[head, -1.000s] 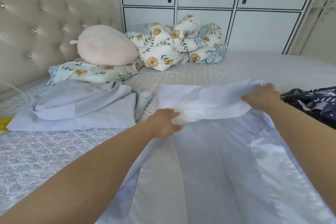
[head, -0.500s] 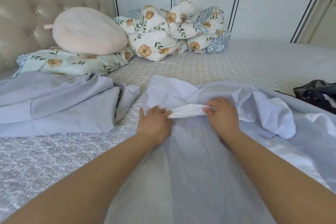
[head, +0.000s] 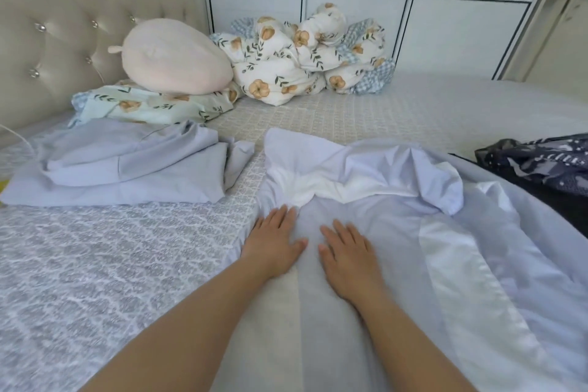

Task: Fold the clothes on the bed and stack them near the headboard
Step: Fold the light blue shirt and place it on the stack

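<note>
I have both hands flat on the pale blue garment point(head: 366, 264) spread across the bed point(head: 95, 264). My left hand point(head: 273, 242) rests palm down near the garment's left edge, fingers straight and close together, holding nothing. My right hand point(head: 348, 256) lies just beside it, also palm down with the fingers straight, pressing the cloth. The two thumbs are near each other but apart. Beyond my fingertips the garment's far end is bunched up, with a white lining point(head: 334, 189) showing in the folds, and a shiny white strip runs down its right side.

To the left, near the headboard point(head: 63, 25), a folded pale blue garment point(head: 121, 169) lies flat on the bed. Behind it sits a floral pillow point(head: 149, 105) with a pink plush cushion point(head: 175, 57) on top, and a crumpled floral quilt point(head: 302, 54) beside them against the white cabinet point(head: 461, 25). A dark patterned piece of clothing point(head: 541, 162) lies at the right edge
</note>
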